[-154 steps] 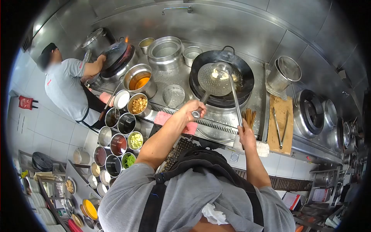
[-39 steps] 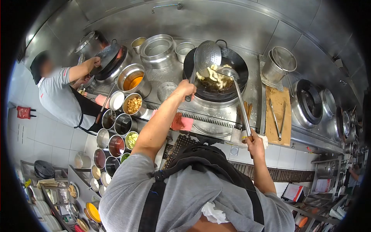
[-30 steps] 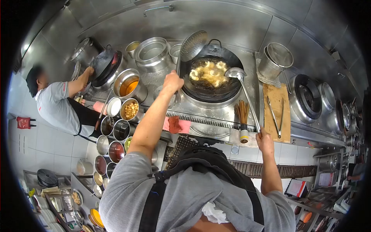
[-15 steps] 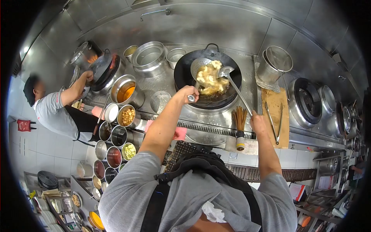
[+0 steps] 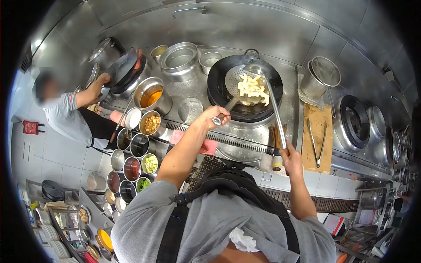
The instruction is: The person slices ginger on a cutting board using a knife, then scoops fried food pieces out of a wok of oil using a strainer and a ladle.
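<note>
From my remote post I see two closed hands: left hand gripping one skimmer, right hand gripping one ladle. Over one black wok, the skimmer holds overlapping pale food pieces. One pot contains amber liquid.

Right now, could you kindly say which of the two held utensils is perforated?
The skimmer in the left hand: it is dotted with holes, whereas the ladle in the right hand shows none.

We count one perforated skimmer and one ladle at the near wok. We count one pair of tongs and one wall tap.
</note>
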`<state>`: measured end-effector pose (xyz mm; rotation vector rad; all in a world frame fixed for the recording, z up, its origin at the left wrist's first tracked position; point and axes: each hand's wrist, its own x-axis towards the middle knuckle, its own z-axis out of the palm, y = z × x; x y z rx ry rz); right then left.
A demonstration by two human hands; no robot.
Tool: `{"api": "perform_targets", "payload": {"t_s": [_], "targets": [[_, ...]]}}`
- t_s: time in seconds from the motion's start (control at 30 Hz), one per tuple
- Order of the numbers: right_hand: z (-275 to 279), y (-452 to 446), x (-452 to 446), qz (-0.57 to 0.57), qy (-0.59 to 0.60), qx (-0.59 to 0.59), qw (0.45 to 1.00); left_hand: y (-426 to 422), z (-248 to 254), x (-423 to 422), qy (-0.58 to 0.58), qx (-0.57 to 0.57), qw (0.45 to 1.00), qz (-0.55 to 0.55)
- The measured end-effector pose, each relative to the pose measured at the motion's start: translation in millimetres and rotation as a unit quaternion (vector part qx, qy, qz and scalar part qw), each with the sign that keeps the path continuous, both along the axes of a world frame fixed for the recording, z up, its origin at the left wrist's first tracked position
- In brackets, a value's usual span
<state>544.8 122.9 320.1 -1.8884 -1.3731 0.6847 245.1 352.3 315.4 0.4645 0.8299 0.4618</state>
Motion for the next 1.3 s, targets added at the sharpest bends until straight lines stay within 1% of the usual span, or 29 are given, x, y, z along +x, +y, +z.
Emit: {"api": "perform_targets", "payload": {"t_s": [0.03, 0.1, 0.13, 0.17, 0.23, 0.3, 0.37, 0.4, 0.43, 0.5, 0.53, 0.57, 0.6, 0.63, 0.67, 0.7, 0.77, 0.83, 0.87, 0.97, 1.0, 1.03, 1.07, 1.1, 1.13, 1.17, 1.23, 1.27, 1.3], "targets": [[-2.9, 0.7, -7.9, 0.013, -0.011, 0.022, 1.000, -5.0, 6.2, -3.5, 0.000, 0.001, 1.000, 0.002], [-39.7, 22.3, -14.3, 0.023, -0.126, 0.038, 0.991, -16.3, 13.6, -6.9, -0.008, 0.032, 0.999, -0.006], [-37.2, 32.6, -23.8, 0.028, -0.166, 0.004, 0.986, -16.0, 12.2, -6.9, -0.024, -0.010, 1.000, -0.005], [-31.4, 38.2, -30.2, 0.029, -0.166, 0.005, 0.986, -18.8, 8.4, -8.5, -0.025, -0.009, 1.000, -0.004], [-13.5, 46.8, -42.8, 0.020, -0.053, 0.060, 0.997, -20.4, 4.3, -16.5, -0.026, 0.005, 1.000, 0.012], [1.0, 43.9, -47.0, 0.018, -0.054, 0.060, 0.997, -22.8, 4.6, -22.9, -0.016, 0.009, 1.000, 0.018], [16.2, 37.8, -50.7, 0.005, -0.063, 0.094, 0.994, -27.8, 9.9, -27.8, 0.003, 0.025, 0.999, 0.036], [32.9, 34.9, -55.5, -0.005, -0.029, 0.025, 0.999, -30.0, 10.2, -29.8, 0.001, 0.023, 0.999, 0.039], [31.7, 33.3, -58.7, -0.003, -0.030, 0.024, 0.999, -31.5, 10.8, -30.6, -0.002, 0.035, 0.999, 0.036], [23.2, 29.1, -64.0, -0.004, 0.021, 0.005, 1.000, -33.4, 15.8, -31.9, -0.007, 0.049, 0.998, 0.034], [8.2, 29.8, -66.3, -0.016, 0.043, -0.026, 0.999, -34.9, 18.6, -32.3, -0.004, 0.051, 0.998, 0.033], [-7.6, 32.5, -67.7, 0.015, -0.005, 0.040, 0.999, -37.1, 21.0, -32.2, -0.001, 0.052, 0.998, 0.031], [-21.3, 40.4, -66.9, 0.027, -0.060, 0.035, 0.997, -35.1, 19.6, -31.9, -0.002, 0.052, 0.998, 0.030], [-24.6, 44.4, -67.8, 0.039, -0.114, 0.027, 0.992, -30.9, 16.4, -32.0, -0.049, 0.005, 0.998, 0.032], [-26.4, 43.1, -66.8, 0.040, -0.114, 0.027, 0.992, -27.9, 13.2, -32.9, -0.096, -0.039, 0.994, 0.036], [-12.9, 44.5, -70.4, 0.030, -0.085, 0.023, 0.996, -26.2, 10.3, -32.9, -0.097, -0.035, 0.994, 0.038], [4.4, 35.3, -72.0, 0.018, -0.056, 0.010, 0.998, -32.9, -1.8, -30.7, -0.037, 0.006, 0.998, 0.041], [17.1, 26.2, -69.6, 0.005, -0.027, 0.037, 0.999, -30.7, -2.9, -31.2, -0.044, -0.004, 0.998, 0.045], [23.2, 21.1, -66.9, -0.013, 0.024, -0.023, 0.999, -29.2, -3.2, -32.2, -0.047, -0.002, 0.998, 0.039], [41.3, 2.7, -67.6, 0.008, 0.054, -0.034, 0.998, -32.0, 7.2, -31.6, -0.041, 0.003, 0.998, 0.042], [35.4, -0.9, -66.1, 0.005, 0.107, -0.064, 0.992, -34.7, 14.4, -30.2, -0.030, 0.015, 0.999, 0.042], [20.2, 3.5, -63.1, 0.005, 0.107, -0.062, 0.992, -35.2, 17.9, -29.4, -0.018, 0.028, 0.999, 0.042], [-2.0, 8.3, -60.2, 0.029, 0.031, -0.037, 0.998, -34.0, 18.8, -29.1, -0.017, 0.029, 0.999, 0.040], [-6.4, 8.4, -62.7, 0.050, -0.045, -0.013, 0.998, -30.9, 16.7, -28.0, -0.047, 0.000, 0.998, 0.044], [-8.3, 11.6, -61.3, 0.043, -0.057, -0.037, 0.997, -28.5, 15.4, -26.6, -0.077, -0.027, 0.995, 0.048], [-7.6, 13.8, -58.5, 0.043, -0.058, -0.032, 0.997, -26.3, 12.8, -26.0, -0.078, -0.022, 0.996, 0.048], [7.7, 14.0, -57.5, 0.017, -0.058, -0.042, 0.997, -29.0, 5.5, -27.3, -0.050, -0.003, 0.998, 0.039], [13.2, 15.2, -53.7, 0.016, -0.060, -0.040, 0.997, -28.2, 1.9, -26.7, -0.032, 0.003, 0.998, 0.062], [17.7, 15.6, -48.8, 0.011, -0.055, -0.019, 0.998, -26.9, 2.3, -25.5, -0.033, 0.003, 0.998, 0.061]]}}
